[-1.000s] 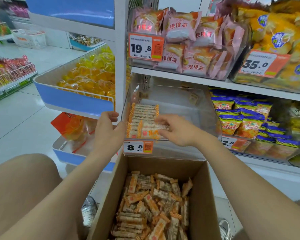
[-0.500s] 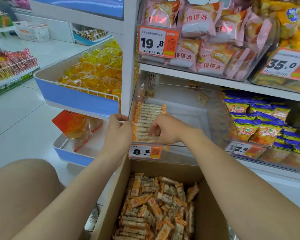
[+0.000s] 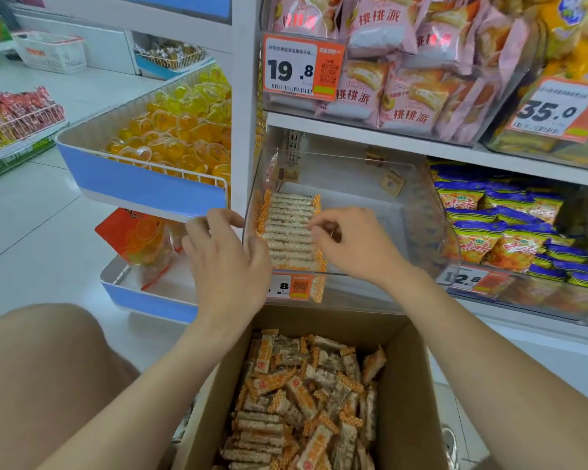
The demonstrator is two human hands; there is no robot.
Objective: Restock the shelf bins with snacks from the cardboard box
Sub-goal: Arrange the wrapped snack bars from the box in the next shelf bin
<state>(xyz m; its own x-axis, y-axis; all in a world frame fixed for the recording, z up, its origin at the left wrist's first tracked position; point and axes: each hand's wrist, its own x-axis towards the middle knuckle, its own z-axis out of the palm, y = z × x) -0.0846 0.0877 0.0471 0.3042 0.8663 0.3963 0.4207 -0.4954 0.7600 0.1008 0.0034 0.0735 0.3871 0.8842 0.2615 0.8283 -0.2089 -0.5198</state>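
A clear plastic shelf bin (image 3: 387,276) holds one neat row of orange-ended snack bars (image 3: 291,228) along its left side; the rest of the bin is bare. My right hand (image 3: 353,242) reaches over the bin's front wall, its curled fingertips pinching at the right ends of the bars. Pressed against the bin's left front corner is my left hand (image 3: 224,262), fingers loosely curled and holding nothing. Just below, an open cardboard box (image 3: 408,385) is filled with several loose snack bars (image 3: 306,401).
A blue-fronted tray (image 3: 143,188) of yellow jelly cups (image 3: 170,130) juts out at the left, with a lower tray (image 3: 140,300) under it. Pink pie packs (image 3: 404,79) fill the shelf above, chip bags (image 3: 499,228) the bin to the right. My knee (image 3: 31,368) is at the lower left.
My right hand has shifted from on top of the row to its right edge. The left hand stays at the bin's left corner. The row now lies flat and even.
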